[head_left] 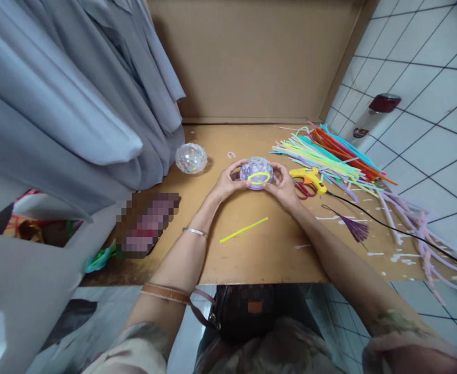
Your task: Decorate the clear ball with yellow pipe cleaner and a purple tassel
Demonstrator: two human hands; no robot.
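Between my two hands is a faceted, see-through purple ball [256, 167], held just above the wooden table. A yellow pipe cleaner bent into an oval ring [258, 178] lies against its near side. My left hand [228, 183] grips the ball's left side, its thumb by the ring's left end. On the opposite side my right hand [282, 187] holds the ball, with the thumb at the ring's lower right. A straight yellow pipe cleaner [244, 230] lies on the table in front of me. Beyond my left hand sits a clear faceted ball [191, 158].
At the right are a yellow glue gun [310, 178] with a black cord, red-handled scissors [305, 191], a heap of coloured pipe cleaners [330, 156] and a purple tassel [355, 228]. Grey cloth [135, 104] hangs at the left. A small pale curl [231, 155] lies behind my hands.
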